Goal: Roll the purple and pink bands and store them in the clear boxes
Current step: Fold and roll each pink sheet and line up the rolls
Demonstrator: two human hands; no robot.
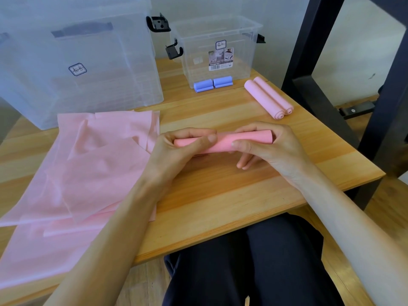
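Both hands share the grip on one pink roll (223, 141), held just above the counter (220, 195) in front of the person. Left hand (176, 149) wraps its fingers over the roll's left end with the thumb lying along the near side; right hand (267, 144) curls over the right end, thumb pressed on the front, two fingertips showing beneath. That roll is a matte salmon-pink tube, wound tight, its right end cut square and its left end hidden in the left palm.

Counting outward: two finished pale pink rolls (269, 98) lie side by side and touching on the far right of the counter, their spiral ends facing the person. Two purple rolls (213, 84) sit end to end, touching the front wall of the small clear box (217, 49). A heap of unrolled pink bands (84, 173) lies flat and overlapping on the left, hanging over the near edge; I cannot tell how many sheets are in it.

Two clear boxes stand at the back: the small one, open-topped, with black latches and a printed label on its front, and a large clear box (77, 62) to its left, also with a black latch. A dark metal frame (309, 62) rises on the right. Dark trousers (254, 261) show below the counter edge.
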